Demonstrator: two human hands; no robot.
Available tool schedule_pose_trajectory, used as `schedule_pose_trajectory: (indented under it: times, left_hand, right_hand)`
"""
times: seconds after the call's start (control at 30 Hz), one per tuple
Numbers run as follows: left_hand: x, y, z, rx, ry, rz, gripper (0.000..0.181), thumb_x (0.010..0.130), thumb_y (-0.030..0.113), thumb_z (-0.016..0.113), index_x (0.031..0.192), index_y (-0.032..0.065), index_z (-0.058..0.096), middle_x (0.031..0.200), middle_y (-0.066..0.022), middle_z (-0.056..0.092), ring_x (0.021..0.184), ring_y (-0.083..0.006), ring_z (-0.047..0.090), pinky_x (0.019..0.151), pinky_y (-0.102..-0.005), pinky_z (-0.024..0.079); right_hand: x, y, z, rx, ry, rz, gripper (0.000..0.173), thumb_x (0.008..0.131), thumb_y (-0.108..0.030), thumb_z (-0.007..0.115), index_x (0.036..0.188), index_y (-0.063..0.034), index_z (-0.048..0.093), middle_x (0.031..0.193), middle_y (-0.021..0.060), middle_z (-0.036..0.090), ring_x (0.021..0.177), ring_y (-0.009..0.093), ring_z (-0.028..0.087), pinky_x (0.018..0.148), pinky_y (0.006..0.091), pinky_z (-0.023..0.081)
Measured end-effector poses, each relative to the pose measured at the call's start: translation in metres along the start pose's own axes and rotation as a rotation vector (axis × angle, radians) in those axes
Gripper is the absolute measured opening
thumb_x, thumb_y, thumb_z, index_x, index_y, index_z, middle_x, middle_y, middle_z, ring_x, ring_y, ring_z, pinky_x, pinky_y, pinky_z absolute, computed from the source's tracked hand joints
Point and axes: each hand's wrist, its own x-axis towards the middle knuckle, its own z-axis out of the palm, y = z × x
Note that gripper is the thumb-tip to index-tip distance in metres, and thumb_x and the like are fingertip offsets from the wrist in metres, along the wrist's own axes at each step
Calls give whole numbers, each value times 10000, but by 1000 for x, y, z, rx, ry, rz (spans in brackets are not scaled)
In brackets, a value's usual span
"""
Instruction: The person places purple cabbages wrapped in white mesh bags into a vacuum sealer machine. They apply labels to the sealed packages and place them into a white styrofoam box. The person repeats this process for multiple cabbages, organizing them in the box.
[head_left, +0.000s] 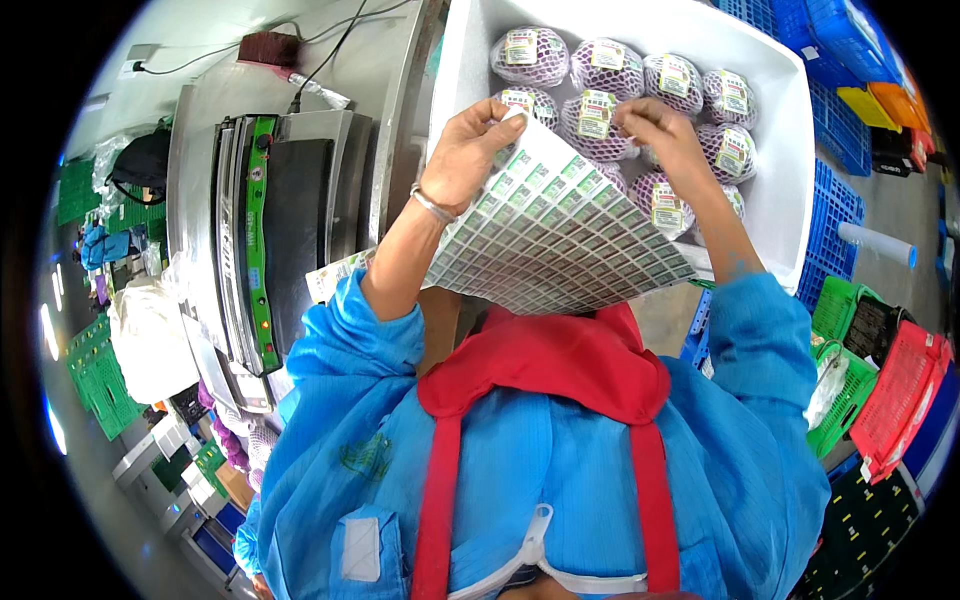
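Observation:
My left hand (469, 154), with a bracelet at the wrist, pinches the top corner of a sheet of small green-and-white stickers (562, 232) between thumb and fingers. The sheet hangs down in front of my red apron (540, 367). My right hand (660, 131) is over a white foam box (780, 135), its thumb and fingertips close together; whether a sticker is between them is too small to tell. Inside the box lie several purple items in white foam netting, such as the netted item (532, 56), each bearing a printed label. Part of the box is hidden behind the sheet and my arms.
To the left, a wrapping machine (259, 240) with a green control strip stands on a metal table (202, 97), beside a red-bristled brush (268, 49) and cables. Blue crates (829, 225), green crates (844, 307) and a red crate (900, 397) stand to the right. Part of another person (247, 540) shows lower left.

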Motion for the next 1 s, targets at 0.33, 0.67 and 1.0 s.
schedule_pose_trajectory:
  times: [0.33, 0.67, 1.0]
  left_hand:
    - [16, 4, 11, -81, -79, -69, 85, 874, 123, 578, 890, 40, 573, 792, -18, 617, 690, -58, 573, 616, -188, 468]
    - [20, 0, 26, -69, -57, -147, 136, 858, 136, 582, 889, 4, 570, 793, -34, 585, 720, -87, 554, 631, -223, 459]
    - [29, -15, 32, -77, -70, -278, 179, 872, 145, 560, 914, -29, 567, 788, -46, 591, 685, -101, 566, 611, -236, 473]
  right_hand:
    - [-59, -44, 40, -280, -9, -406, 218, 822, -12, 531, 1033, -23, 582, 857, 75, 578, 754, 150, 570, 663, 279, 456]
    - [-66, -34, 40, -509, 165, -639, 150, 778, -11, 577, 923, -44, 588, 800, 80, 534, 701, 239, 550, 610, 326, 451]
    - [-55, -19, 26, -742, 154, -877, 101, 727, -27, 612, 807, -43, 552, 815, 67, 524, 771, 254, 537, 679, 347, 429]
